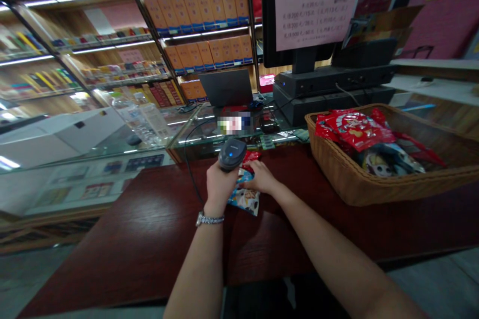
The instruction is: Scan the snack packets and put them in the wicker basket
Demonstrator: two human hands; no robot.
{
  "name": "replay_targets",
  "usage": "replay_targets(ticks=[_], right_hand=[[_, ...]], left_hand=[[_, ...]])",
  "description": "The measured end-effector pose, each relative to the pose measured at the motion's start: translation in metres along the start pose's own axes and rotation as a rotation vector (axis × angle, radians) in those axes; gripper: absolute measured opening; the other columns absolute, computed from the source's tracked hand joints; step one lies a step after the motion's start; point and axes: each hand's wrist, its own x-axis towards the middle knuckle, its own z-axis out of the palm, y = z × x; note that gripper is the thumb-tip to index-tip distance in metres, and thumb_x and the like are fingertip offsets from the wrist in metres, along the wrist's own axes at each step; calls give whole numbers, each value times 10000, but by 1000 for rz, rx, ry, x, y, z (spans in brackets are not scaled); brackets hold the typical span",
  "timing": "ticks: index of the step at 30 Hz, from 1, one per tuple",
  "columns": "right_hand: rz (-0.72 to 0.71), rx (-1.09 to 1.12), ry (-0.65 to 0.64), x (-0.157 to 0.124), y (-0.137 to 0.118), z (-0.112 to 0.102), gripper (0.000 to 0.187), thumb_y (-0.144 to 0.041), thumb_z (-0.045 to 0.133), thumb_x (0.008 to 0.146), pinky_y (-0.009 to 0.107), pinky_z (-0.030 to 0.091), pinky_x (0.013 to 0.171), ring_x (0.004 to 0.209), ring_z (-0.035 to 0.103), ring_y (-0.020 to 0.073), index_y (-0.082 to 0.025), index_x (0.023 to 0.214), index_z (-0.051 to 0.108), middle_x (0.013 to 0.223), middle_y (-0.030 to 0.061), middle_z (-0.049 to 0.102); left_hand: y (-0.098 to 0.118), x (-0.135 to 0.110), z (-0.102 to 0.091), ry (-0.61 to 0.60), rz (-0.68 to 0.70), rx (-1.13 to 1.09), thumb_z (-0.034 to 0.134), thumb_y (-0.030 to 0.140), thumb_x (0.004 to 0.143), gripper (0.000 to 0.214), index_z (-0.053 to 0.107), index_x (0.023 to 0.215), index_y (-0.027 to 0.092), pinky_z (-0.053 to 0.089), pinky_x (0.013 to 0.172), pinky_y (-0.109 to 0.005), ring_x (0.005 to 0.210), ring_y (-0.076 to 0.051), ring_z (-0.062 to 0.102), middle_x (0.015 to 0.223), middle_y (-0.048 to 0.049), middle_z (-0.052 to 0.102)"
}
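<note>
My left hand (pixel 219 187) is wrapped round the handle of a dark grey barcode scanner (pixel 232 153) with a blue light on its top; a cable runs from it past the wrist. Beneath and beside the scanner, a blue and white snack-like packet (pixel 245 200) with a red upper part lies on the dark red-brown table (pixel 142 239). My right hand (pixel 262 178) has its fingers bent over the packet's right side, gripping it. The scanner and left hand hide part of the packet. What the packet contains does not show.
A wicker basket (pixel 337 179) holding red and patterned packets stands at the right. Behind the table are a glass counter (pixel 194 129), a laptop (pixel 228 87) and a monitor with a pink paper sign (pixel 314 7). Clear bottles (pixel 140 117) and a white box (pixel 63 132) are at the left.
</note>
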Motion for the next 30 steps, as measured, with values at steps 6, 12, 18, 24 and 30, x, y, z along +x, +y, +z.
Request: replay_targets(ticks=[6, 12, 18, 24, 30], right_hand=[[-40, -180, -130, -4, -4, -14, 375, -290, 778, 732, 417, 457, 1004, 1108, 624, 292, -212, 1098, 750, 1167, 114, 694], [410, 585, 36, 11, 10, -41, 113, -280, 716, 797, 351, 543, 817, 746, 667, 183, -196, 865, 749, 798, 19, 731], [564, 809, 157, 14, 22, -53, 211, -378, 631, 882, 352, 598, 744, 735, 688, 150, -212, 1010, 655, 848, 13, 730], [545, 739, 281, 12, 24, -47, 366, -140, 803, 648, 331, 597, 701, 707, 688, 161, -204, 962, 626, 833, -2, 721], [457, 662, 350, 15, 27, -47, 412, -194, 798, 607, 319, 559, 775, 784, 683, 173, -197, 994, 657, 909, 11, 733]], left_hand=[[-4, 2, -2, 44, -17, 10, 703, 346, 727, 250, 762, 779, 108, 521, 663, -298, 783, -289, 731, 763, -94, 777], [-4, 1, -1, 63, 1, -25, 711, 347, 726, 289, 780, 849, 95, 538, 715, -315, 837, -308, 742, 848, -115, 797], [-5, 0, 1, 55, 8, -16, 715, 391, 728, 313, 780, 836, 104, 526, 678, -312, 842, -320, 742, 815, -110, 794], [-2, -2, 3, 3, 10, 18, 710, 358, 726, 265, 771, 805, 113, 509, 641, -296, 808, -307, 742, 774, -107, 781], [-3, -2, 4, -122, 26, 3, 707, 389, 747, 316, 774, 888, 114, 538, 712, -320, 891, -325, 743, 867, -129, 794]])
